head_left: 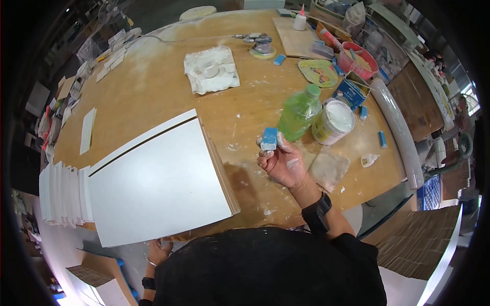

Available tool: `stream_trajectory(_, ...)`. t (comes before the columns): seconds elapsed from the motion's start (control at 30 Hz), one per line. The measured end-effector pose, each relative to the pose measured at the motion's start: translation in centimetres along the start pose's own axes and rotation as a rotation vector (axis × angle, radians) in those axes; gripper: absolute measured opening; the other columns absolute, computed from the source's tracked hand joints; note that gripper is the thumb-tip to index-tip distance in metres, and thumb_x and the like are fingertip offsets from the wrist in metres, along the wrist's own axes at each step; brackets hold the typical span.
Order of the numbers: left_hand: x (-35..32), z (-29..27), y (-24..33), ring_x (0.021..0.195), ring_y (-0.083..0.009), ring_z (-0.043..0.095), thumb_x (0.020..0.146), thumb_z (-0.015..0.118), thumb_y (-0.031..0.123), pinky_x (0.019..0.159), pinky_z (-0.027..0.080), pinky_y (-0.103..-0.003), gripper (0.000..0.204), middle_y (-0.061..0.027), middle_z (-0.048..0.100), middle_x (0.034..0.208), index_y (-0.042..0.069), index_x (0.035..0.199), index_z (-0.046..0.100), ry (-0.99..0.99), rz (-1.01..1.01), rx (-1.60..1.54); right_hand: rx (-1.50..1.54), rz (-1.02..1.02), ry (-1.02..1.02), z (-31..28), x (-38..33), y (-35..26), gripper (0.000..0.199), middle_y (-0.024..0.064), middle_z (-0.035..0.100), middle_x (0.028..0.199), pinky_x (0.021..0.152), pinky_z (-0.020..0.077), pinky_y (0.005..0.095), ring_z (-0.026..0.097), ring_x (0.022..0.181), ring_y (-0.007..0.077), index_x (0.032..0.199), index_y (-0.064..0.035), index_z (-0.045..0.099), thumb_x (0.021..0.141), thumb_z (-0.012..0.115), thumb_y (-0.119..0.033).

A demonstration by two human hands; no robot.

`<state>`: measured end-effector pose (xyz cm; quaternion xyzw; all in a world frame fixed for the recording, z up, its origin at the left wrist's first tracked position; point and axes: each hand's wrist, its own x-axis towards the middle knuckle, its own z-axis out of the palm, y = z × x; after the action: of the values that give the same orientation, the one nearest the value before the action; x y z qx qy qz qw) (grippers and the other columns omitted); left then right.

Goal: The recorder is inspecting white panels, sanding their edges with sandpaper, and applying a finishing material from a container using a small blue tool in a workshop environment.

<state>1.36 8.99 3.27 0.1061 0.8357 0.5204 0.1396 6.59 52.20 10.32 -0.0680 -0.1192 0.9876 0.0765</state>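
My right hand is raised over the table, palm up, with its whitened fingertips closed round a small blue block that has white residue on its lower end. A green plastic bottle and an open tub of white paste stand just beyond it. To the left lies a stack of white panels, the top one with a dark groove near its far edge. My left hand is low by the stack's near edge, beside my body; its fingers are partly hidden, so their grip is unclear.
A folded cloth and a small white bottle lie right of my wrist. Farther off are a paste-covered sheet, a power sander and a red bucket. Narrow white strips stand at the left; a wrapped roll borders the right.
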Motion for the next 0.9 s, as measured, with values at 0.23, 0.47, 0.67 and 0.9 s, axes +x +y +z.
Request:
stream_trajectory(0.23,1.5,1.4,3.1,0.084,-0.0280,0.060,0.063,0.068,0.008,0.076,0.045,-0.037,0.028,-0.0158,0.063,0.083,-0.001,0.088,0.062,-0.171,-0.058,0.276,-0.617,0.202,0.122,-1.8,-1.0,0.5,0.041,0.0106,0.058,0.095,0.069,0.0484,0.0321,0.057,0.078,0.0177,0.111,-0.0001,0.048,0.085,0.053,-0.032)
stream_trajectory(0.47,2.9,0.2,-2.0,0.083,-0.0341,0.057,0.066,0.062,0.009,0.077,0.044,-0.040,0.027,-0.0155,0.062,0.087,0.000,0.092,0.060,-0.158,0.315,0.437,-0.540,0.428,0.216,-6.0,-2.3,5.8,0.044,0.0118,0.053,0.107,0.086,0.0435,0.0364,0.052,0.101,0.0223,0.115,-0.0006,0.046,0.086,0.051,-0.033)
stream_trajectory(0.67,2.3,-0.2,-3.5,0.087,-0.0317,0.056,0.067,0.064,0.012,0.078,0.043,-0.040,0.033,-0.0141,0.060,0.094,0.003,0.098,0.058,-0.014,0.533,0.409,-0.692,0.429,0.151,-4.2,-1.9,6.5,0.040,0.0082,0.051,0.108,0.085,0.0407,0.0323,0.050,0.097,0.0179,0.117,-0.0028,0.044,0.089,0.048,-0.030)
stream_trajectory(0.9,2.9,-0.5,-3.1,0.088,-0.0274,0.056,0.065,0.071,0.016,0.079,0.044,-0.037,0.040,-0.0137,0.059,0.096,0.001,0.099,0.057,-0.192,0.307,0.297,-0.691,0.309,0.152,-1.4,-1.2,7.8,0.041,0.0100,0.052,0.114,0.086,0.0427,0.0302,0.051,0.102,0.0188,0.122,0.0008,0.042,0.090,0.043,-0.024)
